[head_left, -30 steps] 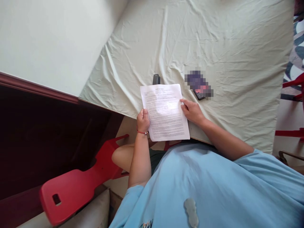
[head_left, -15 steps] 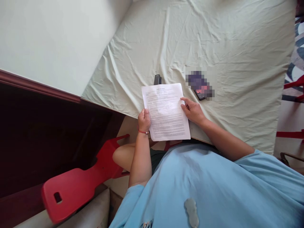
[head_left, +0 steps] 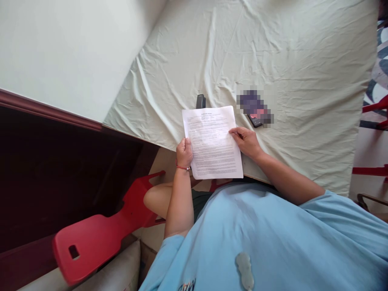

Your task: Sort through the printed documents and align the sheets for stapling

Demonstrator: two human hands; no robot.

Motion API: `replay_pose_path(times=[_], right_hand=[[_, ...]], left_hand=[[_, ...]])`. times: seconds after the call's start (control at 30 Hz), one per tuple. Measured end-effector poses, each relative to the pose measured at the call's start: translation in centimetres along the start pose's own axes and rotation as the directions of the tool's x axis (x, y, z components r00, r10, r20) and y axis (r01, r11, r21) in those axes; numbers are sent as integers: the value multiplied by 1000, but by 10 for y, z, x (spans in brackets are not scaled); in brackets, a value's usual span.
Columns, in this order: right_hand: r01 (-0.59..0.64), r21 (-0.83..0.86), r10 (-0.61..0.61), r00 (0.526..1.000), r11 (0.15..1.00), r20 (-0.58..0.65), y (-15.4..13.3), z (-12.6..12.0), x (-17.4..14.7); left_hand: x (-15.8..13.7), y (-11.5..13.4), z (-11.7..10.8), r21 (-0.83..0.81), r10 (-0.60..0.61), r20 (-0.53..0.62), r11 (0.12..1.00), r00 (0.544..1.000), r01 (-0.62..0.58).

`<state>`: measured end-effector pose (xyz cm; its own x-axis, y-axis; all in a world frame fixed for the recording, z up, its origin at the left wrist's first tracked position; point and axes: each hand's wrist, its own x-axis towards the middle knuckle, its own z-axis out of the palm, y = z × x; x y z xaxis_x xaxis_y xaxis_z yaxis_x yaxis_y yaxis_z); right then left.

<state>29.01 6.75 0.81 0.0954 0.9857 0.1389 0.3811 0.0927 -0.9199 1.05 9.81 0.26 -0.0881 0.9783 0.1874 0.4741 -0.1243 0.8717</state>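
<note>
A white sheet of printed paper is held tilted over the near table edge. My left hand, with a red bracelet at its wrist, is closed on the sheet's left edge, thumb on the printed side. My right hand lies at the right edge. Its index finger is stretched over the printed lines with the thumb close by, and the other fingers are mostly hidden. A black stapler-like object shows partly beyond the sheet's top edge. Right of the sheet lies a phone, mostly blurred out.
A pale wrinkled cloth covers the table. To the left stands a white wall with dark wooden panelling beneath. A red plastic chair is at my lower left. Other red furniture parts show at the far right.
My right index fingertip has slid slightly down and inward over the page. The sheet has shifted a little to the right at its top. My left hand keeps its hold.
</note>
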Motion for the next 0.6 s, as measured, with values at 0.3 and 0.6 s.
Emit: replay_pose_path(times=[0.3,0.6], right_hand=[[4,-28,-4,1000,1000,6,-3,-2,0],[-2,-50,3,1000,999,23,-5,-3,0]], left_hand=[[-1,1,0,-16,1,8,1000,1000,-1],[-1,0,0,-38,-17,7,999,1000,18]])
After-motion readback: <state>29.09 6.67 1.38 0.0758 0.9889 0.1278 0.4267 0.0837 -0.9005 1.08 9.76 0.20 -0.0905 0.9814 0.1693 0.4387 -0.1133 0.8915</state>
